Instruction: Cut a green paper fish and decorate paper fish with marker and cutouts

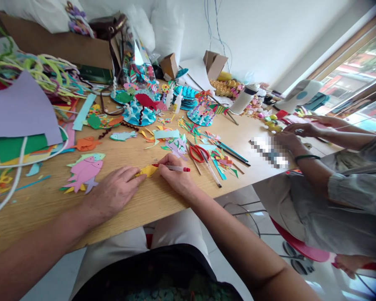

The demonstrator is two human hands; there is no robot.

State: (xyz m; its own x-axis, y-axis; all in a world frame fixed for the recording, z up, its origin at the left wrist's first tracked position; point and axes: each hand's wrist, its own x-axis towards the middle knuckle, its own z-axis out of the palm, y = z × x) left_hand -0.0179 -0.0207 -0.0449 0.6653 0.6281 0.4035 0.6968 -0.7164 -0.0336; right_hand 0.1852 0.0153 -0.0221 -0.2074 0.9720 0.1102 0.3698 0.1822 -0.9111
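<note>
My left hand rests on the table, its fingertips and thumb holding a yellow paper fish by its left end. A red felt-tip pen is gripped in my right hand, its tip at the fish's right end. To the left of my left hand lies a small stack of cut-out paper fish, with a pink paper fish on top. Beyond my right hand are red-handled scissors and a clear pen with a black end.
Paper scraps lie beyond my hands. Farther back stand blue paper decorations and glue bottles. A lilac sheet and a white cord are at left. At right, another person's hands work near a glue gun-like white device.
</note>
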